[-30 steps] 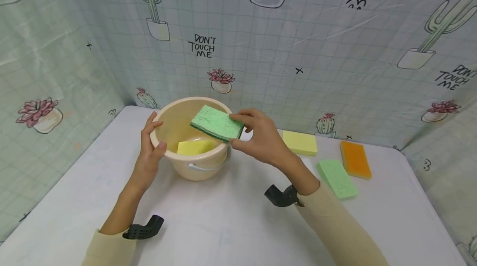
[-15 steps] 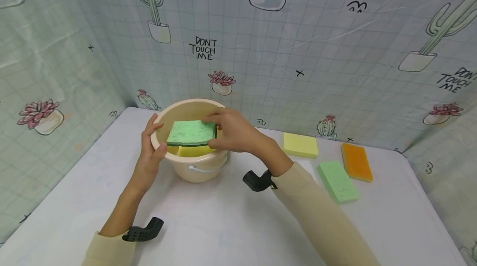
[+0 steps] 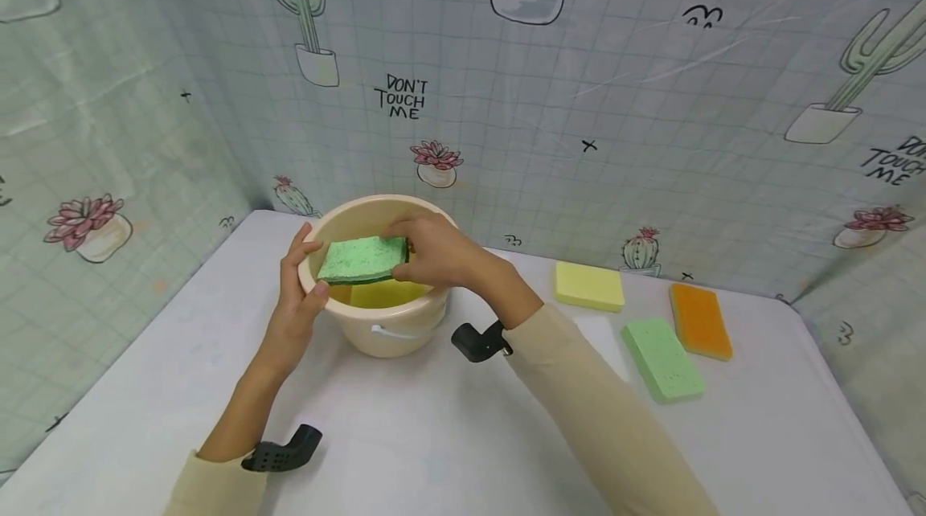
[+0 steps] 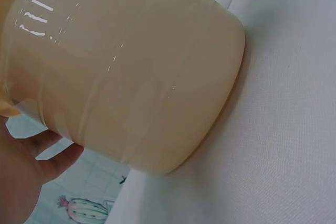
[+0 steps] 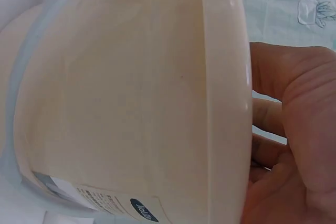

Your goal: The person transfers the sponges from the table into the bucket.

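A cream bucket (image 3: 387, 339) with a pale handle stands on the table at left of centre in the head view. My left hand (image 3: 295, 321) grips its left rim, thumb at the front and fingers against the outer wall. Inside the mouth, my right hand (image 3: 440, 255) pinches a light green sponge (image 3: 358, 260) with a dark green underside by its right end. Below that sponge a yellow sponge (image 3: 387, 295) lies in the bucket, partly covered. In the right wrist view the bucket wall (image 5: 121, 87) hides the green sponge.
On the white table (image 3: 448, 436), to the right, lie a pale yellow sponge (image 3: 589, 286), a light green sponge (image 3: 662, 361) and an orange sponge (image 3: 701, 321). A cactus-print cloth (image 3: 506, 98) hangs behind and at both sides.
My right hand has carried the green sponge left and down, from above the bucket's right rim into its mouth. My left hand has kept its grip on the rim.
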A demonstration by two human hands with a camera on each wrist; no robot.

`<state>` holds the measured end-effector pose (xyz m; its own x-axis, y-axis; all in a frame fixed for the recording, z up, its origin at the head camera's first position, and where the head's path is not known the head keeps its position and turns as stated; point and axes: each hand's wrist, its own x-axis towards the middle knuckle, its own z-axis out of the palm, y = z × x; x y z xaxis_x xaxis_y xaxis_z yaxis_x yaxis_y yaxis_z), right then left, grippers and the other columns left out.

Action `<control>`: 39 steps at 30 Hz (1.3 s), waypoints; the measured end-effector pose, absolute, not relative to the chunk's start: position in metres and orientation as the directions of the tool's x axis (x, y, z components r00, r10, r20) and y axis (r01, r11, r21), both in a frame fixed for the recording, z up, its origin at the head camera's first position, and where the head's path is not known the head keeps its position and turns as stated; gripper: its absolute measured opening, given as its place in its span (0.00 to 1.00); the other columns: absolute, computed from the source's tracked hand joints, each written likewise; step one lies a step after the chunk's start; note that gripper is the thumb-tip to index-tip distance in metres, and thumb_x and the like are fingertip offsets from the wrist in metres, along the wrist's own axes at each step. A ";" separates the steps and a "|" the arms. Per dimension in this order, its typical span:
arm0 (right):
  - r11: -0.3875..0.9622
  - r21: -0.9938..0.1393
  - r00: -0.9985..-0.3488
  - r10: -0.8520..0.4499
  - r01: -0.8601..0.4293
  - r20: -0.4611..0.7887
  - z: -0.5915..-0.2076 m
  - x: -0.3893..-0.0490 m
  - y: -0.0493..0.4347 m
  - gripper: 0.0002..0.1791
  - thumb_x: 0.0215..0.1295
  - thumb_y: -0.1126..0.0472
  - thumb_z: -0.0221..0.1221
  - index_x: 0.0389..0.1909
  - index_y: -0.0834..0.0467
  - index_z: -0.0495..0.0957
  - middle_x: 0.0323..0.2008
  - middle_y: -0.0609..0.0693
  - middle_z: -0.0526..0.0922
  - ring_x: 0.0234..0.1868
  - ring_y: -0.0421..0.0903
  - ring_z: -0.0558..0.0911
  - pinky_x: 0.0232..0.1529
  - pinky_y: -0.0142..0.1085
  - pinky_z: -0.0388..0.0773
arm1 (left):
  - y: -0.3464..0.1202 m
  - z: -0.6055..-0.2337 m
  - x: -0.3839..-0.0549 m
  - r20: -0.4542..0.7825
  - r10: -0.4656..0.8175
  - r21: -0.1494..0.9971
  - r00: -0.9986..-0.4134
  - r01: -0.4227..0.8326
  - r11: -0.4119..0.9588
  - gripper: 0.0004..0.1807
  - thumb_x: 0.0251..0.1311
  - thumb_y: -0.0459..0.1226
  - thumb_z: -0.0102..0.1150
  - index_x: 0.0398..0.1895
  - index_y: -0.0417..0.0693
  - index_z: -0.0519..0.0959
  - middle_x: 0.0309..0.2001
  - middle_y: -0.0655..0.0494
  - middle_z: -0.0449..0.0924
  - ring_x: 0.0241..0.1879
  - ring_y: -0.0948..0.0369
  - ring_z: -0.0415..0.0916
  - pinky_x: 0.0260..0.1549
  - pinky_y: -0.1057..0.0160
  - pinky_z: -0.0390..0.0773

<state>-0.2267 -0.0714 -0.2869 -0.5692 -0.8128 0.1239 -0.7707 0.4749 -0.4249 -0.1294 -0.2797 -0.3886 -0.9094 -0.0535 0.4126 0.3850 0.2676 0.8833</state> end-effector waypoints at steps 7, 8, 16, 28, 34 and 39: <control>0.474 -0.478 -0.577 -0.812 -0.740 0.087 -0.289 -0.232 -0.072 0.26 0.53 0.64 0.65 0.57 0.60 0.77 0.50 0.50 0.79 0.39 0.43 0.75 0.42 0.30 0.70 | -0.279 -0.389 -0.129 0.417 -0.054 0.879 -0.907 0.387 0.279 0.29 0.65 0.40 0.43 0.68 0.50 0.52 0.74 0.69 0.34 0.73 0.58 0.38 0.62 0.70 0.57; 0.475 -0.484 -0.579 -0.811 -0.735 0.083 -0.289 -0.232 -0.073 0.26 0.53 0.64 0.65 0.56 0.59 0.77 0.49 0.49 0.80 0.39 0.42 0.75 0.42 0.29 0.70 | -0.279 -0.389 -0.129 0.416 -0.056 0.878 -0.907 0.386 0.283 0.29 0.65 0.40 0.43 0.68 0.50 0.52 0.74 0.69 0.34 0.73 0.58 0.39 0.62 0.70 0.57; 0.459 -0.493 -0.563 -0.823 -0.739 0.077 -0.291 -0.233 -0.076 0.24 0.50 0.66 0.65 0.53 0.59 0.80 0.46 0.47 0.82 0.40 0.41 0.73 0.46 0.28 0.68 | -0.280 -0.390 -0.127 0.408 -0.068 0.878 -0.910 0.371 0.303 0.29 0.65 0.41 0.43 0.69 0.50 0.52 0.74 0.70 0.35 0.73 0.59 0.39 0.64 0.68 0.56; 0.474 -0.458 -0.550 -0.834 -0.752 0.040 -0.290 -0.235 -0.078 0.27 0.52 0.65 0.66 0.56 0.58 0.77 0.52 0.48 0.80 0.49 0.40 0.74 0.55 0.26 0.65 | -0.280 -0.388 -0.129 0.419 -0.061 0.876 -0.906 0.386 0.288 0.29 0.65 0.41 0.43 0.69 0.50 0.52 0.74 0.69 0.34 0.73 0.57 0.38 0.65 0.62 0.55; 0.483 -0.426 -0.539 -0.842 -0.765 0.013 -0.289 -0.235 -0.078 0.32 0.56 0.54 0.68 0.62 0.59 0.72 0.59 0.48 0.76 0.62 0.42 0.70 0.64 0.29 0.58 | -0.280 -0.388 -0.129 0.422 -0.039 0.882 -0.906 0.400 0.249 0.29 0.66 0.39 0.41 0.70 0.49 0.51 0.75 0.67 0.33 0.73 0.57 0.37 0.66 0.61 0.53; 0.512 -0.400 -0.554 -0.832 -0.760 -0.012 -0.289 -0.234 -0.078 0.33 0.64 0.48 0.60 0.66 0.59 0.68 0.63 0.49 0.72 0.66 0.44 0.66 0.66 0.31 0.55 | -0.280 -0.390 -0.130 0.425 -0.025 0.884 -0.905 0.409 0.226 0.29 0.66 0.39 0.41 0.69 0.50 0.51 0.75 0.65 0.32 0.73 0.56 0.36 0.64 0.67 0.55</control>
